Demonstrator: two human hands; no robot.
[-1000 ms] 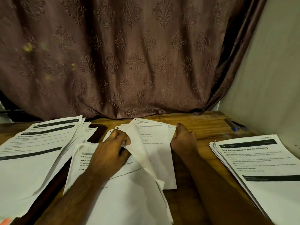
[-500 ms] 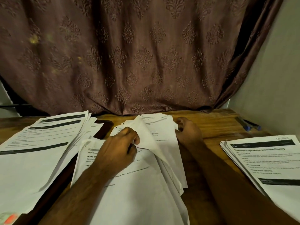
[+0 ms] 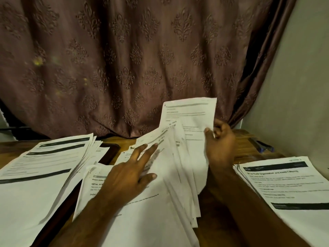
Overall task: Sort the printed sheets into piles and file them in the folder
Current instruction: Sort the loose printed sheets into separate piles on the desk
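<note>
The left hand (image 3: 130, 173) lies flat, fingers spread, pinning the middle pile (image 3: 142, 220) so it stays put. Beyond it, the right hand (image 3: 219, 143) pinches a printed sheet (image 3: 188, 114), lifting it off the fanned papers, likely for sorting. No folder can be identified.

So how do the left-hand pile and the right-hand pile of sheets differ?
The left pile is fanned out, its edges staggered and several dark header bars showing; the right pile is squarer, only its top sheet readable. The left pile overlaps a dark object; the right pile lies on bare wood. Both are printed white sheets with black bars.
</note>
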